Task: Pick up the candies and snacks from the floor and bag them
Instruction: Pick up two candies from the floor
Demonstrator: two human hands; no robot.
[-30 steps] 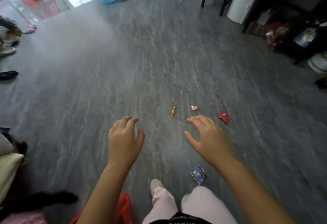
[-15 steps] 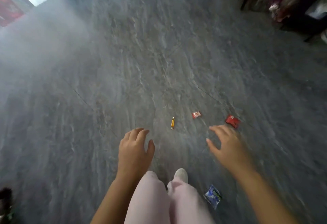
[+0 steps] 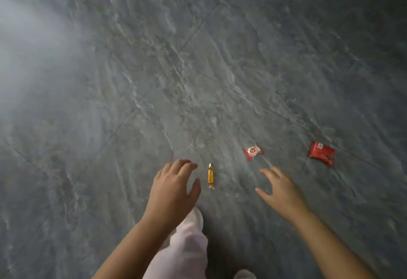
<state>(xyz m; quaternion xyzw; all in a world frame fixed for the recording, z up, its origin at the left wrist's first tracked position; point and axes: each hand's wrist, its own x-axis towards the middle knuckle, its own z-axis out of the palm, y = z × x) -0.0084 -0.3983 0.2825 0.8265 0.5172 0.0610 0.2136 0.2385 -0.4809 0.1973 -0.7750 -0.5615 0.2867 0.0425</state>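
Three sweets lie on the grey stone-patterned floor. A slim yellow wrapped candy (image 3: 211,176) lies just right of my left hand (image 3: 174,190), whose fingers are apart and empty. A small red-and-white candy (image 3: 253,151) sits farther right, above my right hand (image 3: 280,190), which hovers open with spread fingers and holds nothing. A larger red snack packet (image 3: 321,153) lies to the far right. No bag is in view.
My leg in pale pink trousers (image 3: 182,250) and a light shoe (image 3: 197,216) stand below the yellow candy; another shoe tip (image 3: 244,274) shows at the bottom edge. Dark tile seams (image 3: 264,107) cross the floor.
The view has dipped and closed in on the floor. The furniture, bucket and blue packet have left the frame. Both hands are lower and nearer the yellow and red-and-white candies.
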